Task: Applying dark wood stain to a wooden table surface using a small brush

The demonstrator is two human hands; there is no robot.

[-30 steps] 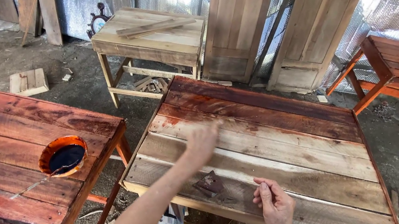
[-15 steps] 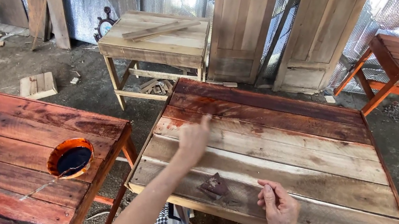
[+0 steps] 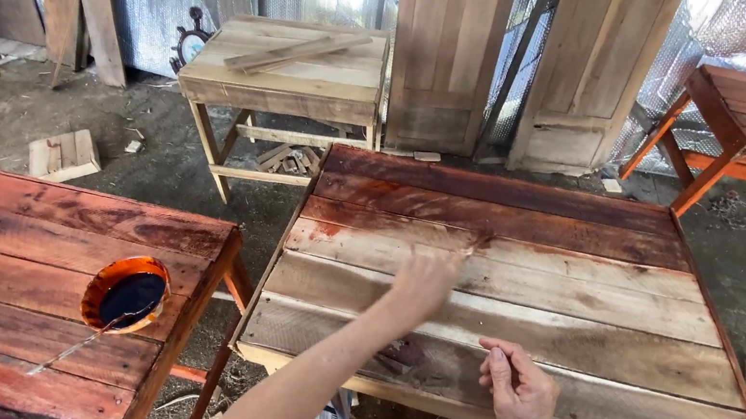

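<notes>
- The left hand is motion-blurred; whatever it presses to the tabletop cannot be made out.
- The right hand is cut off at the bottom edge; its grip is unclear.
- The stained table runs off the left edge.
- The stick in the bowl is too thin to identify.

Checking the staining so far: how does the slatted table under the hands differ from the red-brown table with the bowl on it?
The slatted wooden table under the hands is stained dark only along its far planks, its near planks pale and bare; the red-brown plank table on the left is stained all over. The left table carries an orange bowl of dark liquid; the slatted one has the left hand and right hand on it. Both are plank-topped.
</notes>
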